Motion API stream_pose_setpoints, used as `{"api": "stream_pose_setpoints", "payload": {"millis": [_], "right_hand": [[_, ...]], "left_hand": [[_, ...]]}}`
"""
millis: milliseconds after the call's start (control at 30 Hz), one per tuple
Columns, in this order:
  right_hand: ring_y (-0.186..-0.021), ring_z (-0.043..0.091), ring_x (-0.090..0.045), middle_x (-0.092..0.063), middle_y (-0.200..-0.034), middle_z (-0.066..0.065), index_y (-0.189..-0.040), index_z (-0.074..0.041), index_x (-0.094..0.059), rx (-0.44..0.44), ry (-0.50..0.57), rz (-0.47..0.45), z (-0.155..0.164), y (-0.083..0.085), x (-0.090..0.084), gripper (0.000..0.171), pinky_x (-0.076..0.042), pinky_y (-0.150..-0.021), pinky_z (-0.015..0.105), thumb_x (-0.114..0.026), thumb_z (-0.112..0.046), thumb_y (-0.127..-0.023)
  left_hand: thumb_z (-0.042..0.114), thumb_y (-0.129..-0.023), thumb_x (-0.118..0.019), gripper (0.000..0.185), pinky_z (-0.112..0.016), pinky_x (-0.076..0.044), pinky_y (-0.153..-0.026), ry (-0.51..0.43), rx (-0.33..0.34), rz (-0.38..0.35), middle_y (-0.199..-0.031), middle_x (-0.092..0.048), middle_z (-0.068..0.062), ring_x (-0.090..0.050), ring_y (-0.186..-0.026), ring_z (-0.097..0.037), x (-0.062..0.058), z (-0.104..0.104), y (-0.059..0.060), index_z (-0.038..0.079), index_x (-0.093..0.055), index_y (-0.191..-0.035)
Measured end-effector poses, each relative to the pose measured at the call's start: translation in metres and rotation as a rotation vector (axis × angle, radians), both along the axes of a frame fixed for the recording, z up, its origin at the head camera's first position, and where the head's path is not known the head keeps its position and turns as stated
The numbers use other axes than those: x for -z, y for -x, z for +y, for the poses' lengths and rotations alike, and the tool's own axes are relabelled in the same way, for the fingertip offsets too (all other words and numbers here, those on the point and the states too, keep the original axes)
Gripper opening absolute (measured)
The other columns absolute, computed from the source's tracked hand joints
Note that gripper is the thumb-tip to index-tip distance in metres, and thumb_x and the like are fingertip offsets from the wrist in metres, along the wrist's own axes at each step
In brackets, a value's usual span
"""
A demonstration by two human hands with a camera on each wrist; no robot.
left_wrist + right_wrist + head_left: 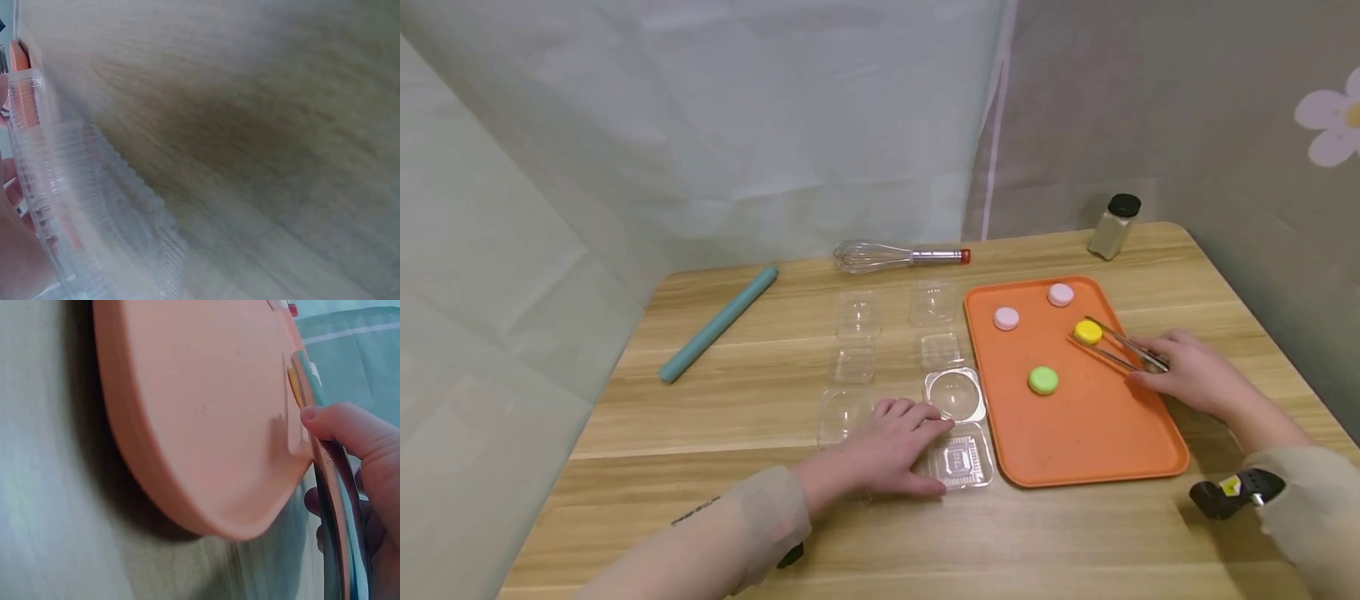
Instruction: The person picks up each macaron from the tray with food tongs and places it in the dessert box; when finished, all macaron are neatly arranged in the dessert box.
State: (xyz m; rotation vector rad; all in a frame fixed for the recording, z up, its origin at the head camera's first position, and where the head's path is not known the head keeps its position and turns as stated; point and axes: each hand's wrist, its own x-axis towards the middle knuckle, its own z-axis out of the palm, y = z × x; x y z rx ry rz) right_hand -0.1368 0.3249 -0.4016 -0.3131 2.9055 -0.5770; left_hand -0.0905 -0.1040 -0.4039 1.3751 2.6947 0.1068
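Your wooden table [1075, 533] carries the orange tray [1075, 433], flat and rounded at the corners. Just left of it lies an open clear clamshell case [958, 425]; your left hand [887, 450] rests on it, fingers flat and relaxed. Your right hand [1195, 375] pinches metal tongs [1120, 346], whose tips straddle the small round yellow macaron [1087, 332] on the tray.
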Motion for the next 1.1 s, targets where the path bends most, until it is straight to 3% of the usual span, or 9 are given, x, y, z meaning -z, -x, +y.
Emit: {"api": "stream_pose_setpoints", "payload": {"millis": [200,467,733,967,1100], "right_hand": [[-0.083,0.032,-0.051,-0.05,-0.103,0.025,-0.126,0.006,-0.053,-0.003,-0.029,-0.01,-0.003,0.003,-0.002,0.066,-0.045,-0.068,0.048,-0.069,-0.039,-0.082],[-0.078,0.026,-0.05,-0.052,-0.098,0.017,-0.12,0.004,-0.059,0.009,0.006,0.082,-0.004,-0.002,-0.002,0.051,-0.042,-0.063,0.038,-0.07,-0.028,-0.082],[-0.077,0.025,-0.05,-0.053,-0.094,0.015,-0.116,0.002,-0.063,-0.049,-0.009,0.175,-0.01,-0.003,-0.007,0.045,-0.042,-0.063,0.038,-0.073,-0.023,-0.079],[-0.075,0.02,-0.046,-0.052,-0.091,0.009,-0.117,0.0,-0.064,-0.115,-0.007,0.145,-0.031,-0.001,-0.017,0.044,-0.039,-0.06,0.031,-0.074,-0.021,-0.079],[-0.07,0.016,-0.044,-0.05,-0.087,0.004,-0.115,-0.003,-0.065,-0.174,-0.004,0.181,-0.041,0.0,-0.021,0.042,-0.036,-0.057,0.029,-0.075,-0.019,-0.078]], "left_hand": [[0.068,-0.081,-0.052,0.079,-0.041,-0.03,-0.099,0.001,0.001,0.003,-0.131,-0.044,0.001,-0.04,-0.117,-0.02,0.0,0.0,0.0,0.016,-0.042,-0.14],[0.068,-0.081,-0.051,0.079,-0.041,-0.029,-0.099,0.004,0.004,-0.005,-0.131,-0.044,0.001,-0.039,-0.118,-0.02,0.001,0.001,0.0,0.016,-0.042,-0.14],[0.068,-0.08,-0.052,0.08,-0.041,-0.028,-0.1,0.001,0.003,-0.009,-0.131,-0.044,0.0,-0.039,-0.117,-0.02,0.0,0.001,0.001,0.016,-0.042,-0.14],[0.068,-0.079,-0.054,0.08,-0.041,-0.029,-0.1,-0.009,-0.003,-0.023,-0.13,-0.045,0.001,-0.04,-0.117,-0.019,0.001,0.0,0.001,0.016,-0.043,-0.139],[0.068,-0.077,-0.058,0.081,-0.041,-0.029,-0.099,-0.011,-0.003,-0.029,-0.129,-0.046,0.001,-0.04,-0.117,-0.019,-0.002,0.002,0.003,0.016,-0.044,-0.138]]}}
